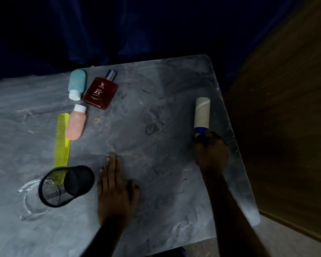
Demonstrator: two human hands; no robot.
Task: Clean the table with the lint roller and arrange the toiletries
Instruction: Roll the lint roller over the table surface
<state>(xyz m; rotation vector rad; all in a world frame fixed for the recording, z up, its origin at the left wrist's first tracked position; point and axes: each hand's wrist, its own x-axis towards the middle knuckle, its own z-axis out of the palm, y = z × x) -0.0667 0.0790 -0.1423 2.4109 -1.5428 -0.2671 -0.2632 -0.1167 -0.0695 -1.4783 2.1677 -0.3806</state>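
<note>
Grey marbled table (165, 101) against dark blue drapery.
The lint roller (202, 113) is held near the table's right edge, its blue handle gripped by the curled fingers of the right hand (210, 151). The left hand (117, 184) is laid flat, fingers straight. Grouped at the left are a teal bottle (77, 82), a red perfume bottle (101, 92), a pink bottle (76, 125) and a yellow comb (62, 140).

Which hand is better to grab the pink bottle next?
Probably the left hand: it lies flat on the table, holding nothing, nearer the pink bottle. The right hand grips the lint roller at the table's other side.
</note>
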